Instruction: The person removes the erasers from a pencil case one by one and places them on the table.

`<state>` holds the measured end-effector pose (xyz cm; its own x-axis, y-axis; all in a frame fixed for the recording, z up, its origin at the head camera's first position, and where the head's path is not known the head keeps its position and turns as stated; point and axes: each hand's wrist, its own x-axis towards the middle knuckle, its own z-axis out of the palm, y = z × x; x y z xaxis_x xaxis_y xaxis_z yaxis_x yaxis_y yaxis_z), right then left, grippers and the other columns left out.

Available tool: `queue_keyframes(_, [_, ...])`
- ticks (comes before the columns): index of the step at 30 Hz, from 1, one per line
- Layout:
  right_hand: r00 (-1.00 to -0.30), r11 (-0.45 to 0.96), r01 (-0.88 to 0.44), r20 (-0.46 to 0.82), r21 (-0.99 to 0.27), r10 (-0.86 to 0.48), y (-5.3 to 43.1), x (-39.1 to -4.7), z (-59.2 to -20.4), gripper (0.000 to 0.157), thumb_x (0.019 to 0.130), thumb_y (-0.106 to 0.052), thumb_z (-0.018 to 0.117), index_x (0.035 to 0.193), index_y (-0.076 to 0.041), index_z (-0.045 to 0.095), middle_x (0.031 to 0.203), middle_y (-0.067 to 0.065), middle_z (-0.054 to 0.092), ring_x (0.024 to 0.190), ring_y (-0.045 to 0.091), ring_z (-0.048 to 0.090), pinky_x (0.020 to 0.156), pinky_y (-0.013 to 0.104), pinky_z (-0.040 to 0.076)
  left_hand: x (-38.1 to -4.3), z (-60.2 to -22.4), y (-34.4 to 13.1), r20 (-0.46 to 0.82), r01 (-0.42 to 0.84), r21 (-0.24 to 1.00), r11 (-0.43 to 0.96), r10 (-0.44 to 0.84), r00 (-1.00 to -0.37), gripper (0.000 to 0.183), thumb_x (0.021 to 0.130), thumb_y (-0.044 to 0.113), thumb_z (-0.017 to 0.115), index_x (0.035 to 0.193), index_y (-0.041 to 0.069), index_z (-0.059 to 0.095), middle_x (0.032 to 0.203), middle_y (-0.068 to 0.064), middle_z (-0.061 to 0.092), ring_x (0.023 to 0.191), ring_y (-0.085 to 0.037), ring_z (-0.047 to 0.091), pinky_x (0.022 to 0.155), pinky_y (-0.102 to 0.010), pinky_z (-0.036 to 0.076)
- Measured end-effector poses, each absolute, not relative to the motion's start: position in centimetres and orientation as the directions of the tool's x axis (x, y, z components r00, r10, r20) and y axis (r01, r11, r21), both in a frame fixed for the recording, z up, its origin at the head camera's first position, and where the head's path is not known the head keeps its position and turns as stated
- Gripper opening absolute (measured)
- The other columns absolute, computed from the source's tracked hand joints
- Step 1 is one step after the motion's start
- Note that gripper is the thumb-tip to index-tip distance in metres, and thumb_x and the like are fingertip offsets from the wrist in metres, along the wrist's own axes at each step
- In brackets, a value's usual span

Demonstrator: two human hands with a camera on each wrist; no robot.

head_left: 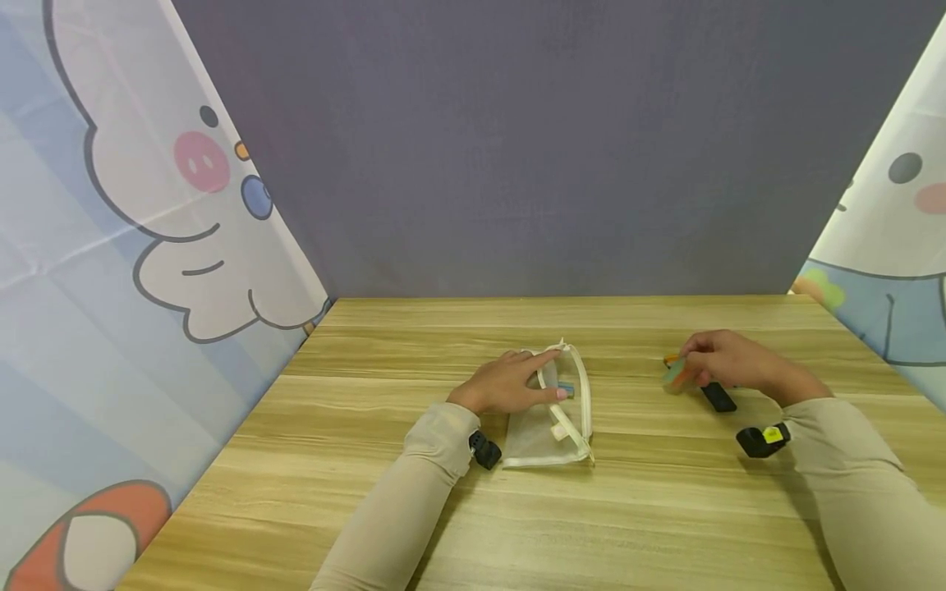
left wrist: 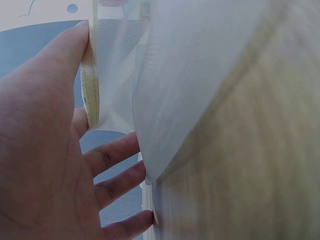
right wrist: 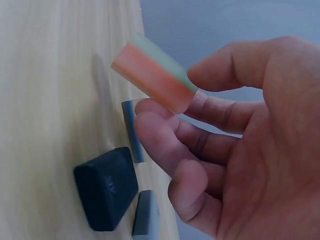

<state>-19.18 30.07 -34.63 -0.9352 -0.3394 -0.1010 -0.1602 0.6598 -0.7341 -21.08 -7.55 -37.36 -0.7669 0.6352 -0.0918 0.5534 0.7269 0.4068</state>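
Observation:
A whitish mesh zip pouch [head_left: 530, 439] lies on the wooden table with its mouth parted. At that mouth is my left hand [head_left: 506, 384], its fingers spread; the index finger reaches the far corner and the thumb crosses the rim. Close up in the left wrist view, the thumb meets the yellowish zipper strip [left wrist: 90, 90], and other fingertips touch the pale panel [left wrist: 185, 65]. A small blue piece [head_left: 566, 389] shows inside the pouch. To the right, my right hand [head_left: 727, 359] pinches an orange-and-green eraser [right wrist: 155, 72] between thumb and fingers, above the table.
Below the right hand lie a black block [right wrist: 106, 191], a flat blue-edged piece [right wrist: 133, 132] and a grey block [right wrist: 145, 217]. A small orange item [head_left: 669, 359] shows beside that hand. A dark grey panel [head_left: 517, 148] stands along the table's [head_left: 355, 443] back edge.

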Motion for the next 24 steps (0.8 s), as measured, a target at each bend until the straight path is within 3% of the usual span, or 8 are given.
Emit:
queue_keyframes(9, [-0.922,0.662,-0.180,-0.110,-0.728,-0.372,29.69,-19.15,-35.01,0.025,0.104,-0.008,0.046,0.106,0.010,0.063,0.094,0.012,0.076,0.073,0.020,0.063,0.065,0.032,0.052,-21.04,-37.26,-7.59,-0.094,0.556,0.402,0.728,0.637,-0.766,0.082,0.090,0.079,0.042,0.160,0.043,0.018,0.161,-0.001,0.032,0.149,-0.028,0.024,0.111,-0.059,0.031])
queue_keyframes(24, [-0.931,0.735,-0.184,-0.124,-0.652,-0.343,29.81,-19.07,-35.15,0.028,0.106,-0.012,0.045,0.097,0.005,0.065,0.085,0.007,0.065,0.070,0.019,0.058,0.054,0.027,0.042,-20.93,-37.30,-7.57,-0.083,0.568,0.381,0.730,0.638,-0.765,0.081,0.091,0.078,0.042,0.160,0.042,0.019,0.160,-0.002,0.035,0.149,-0.028,0.025,0.111,-0.057,0.031])
